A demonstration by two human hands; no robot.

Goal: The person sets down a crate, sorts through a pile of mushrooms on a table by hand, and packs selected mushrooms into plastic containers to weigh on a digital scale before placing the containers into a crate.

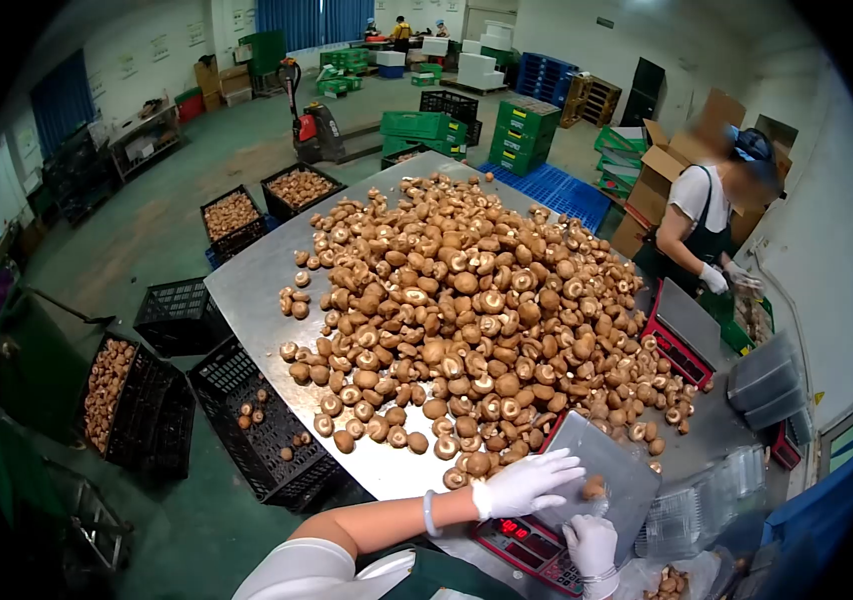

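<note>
A large heap of brown mushrooms [477, 310] covers much of the metal table [247, 290]. My left hand [532, 484], in a white glove, is over the near edge of a red scale [532, 550], fingers stretched out and nothing seen in them. My right hand [592, 545], also gloved, is lower right beside the scale's keypad, with its fingers curled; what they hold, if anything, is hidden. On the scale's grey plate [612, 470] is a small blurred brown mushroom [595, 488], between and above my hands.
Clear plastic boxes [687, 515] and a bag of mushrooms [669, 583] lie at the right. A second scale [682, 335] stands beyond. A co-worker [707, 210] in white gloves works at the upper right. Black crates [257, 425] stand on the floor left of the table.
</note>
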